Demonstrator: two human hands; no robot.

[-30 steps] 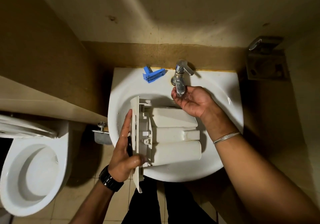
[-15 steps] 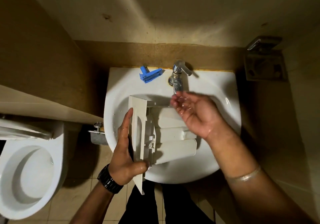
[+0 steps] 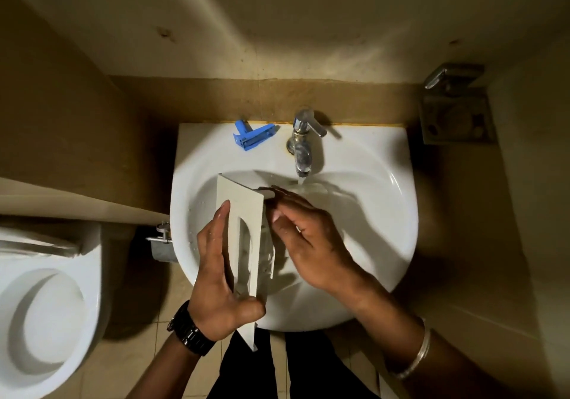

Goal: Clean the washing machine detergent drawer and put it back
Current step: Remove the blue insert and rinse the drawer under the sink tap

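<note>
The white detergent drawer (image 3: 246,213) stands tilted in the white sink (image 3: 385,189), its flat front panel with the handle slot turned up toward me. My left hand (image 3: 216,275) grips the panel, fingers along its left edge and thumb hooked over its lower end. My right hand (image 3: 311,244) lies over the drawer body just behind the panel, fingers stretched toward its far end. Most of the body is hidden under that hand and the panel. Water runs from the chrome tap (image 3: 303,145) into the basin just beyond my fingertips.
A blue plastic insert (image 3: 253,135) lies on the sink's back ledge, left of the tap. A toilet (image 3: 46,306) stands at the left, with a metal valve (image 3: 162,238) between it and the sink. A metal soap holder (image 3: 456,111) hangs on the right wall.
The drawer has been rolled so its front panel faces up instead of its compartments. My right hand left the tap's stream and came down onto the drawer body.
</note>
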